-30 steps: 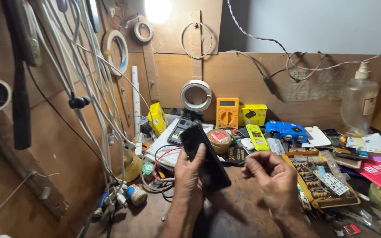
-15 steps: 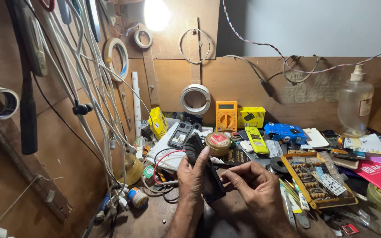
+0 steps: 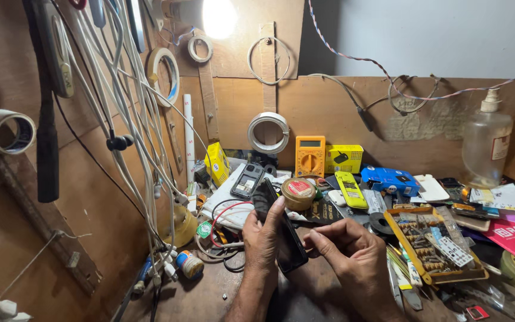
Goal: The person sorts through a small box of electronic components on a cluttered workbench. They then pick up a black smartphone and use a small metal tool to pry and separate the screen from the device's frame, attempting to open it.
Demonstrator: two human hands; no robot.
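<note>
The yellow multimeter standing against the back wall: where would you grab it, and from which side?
Grip the multimeter by its two long side edges near the top, coming from the front and above. It stands upright against the wooden wall, so its back is blocked. The yellow box crowds its right edge, so fingers would fit best up high.
</note>
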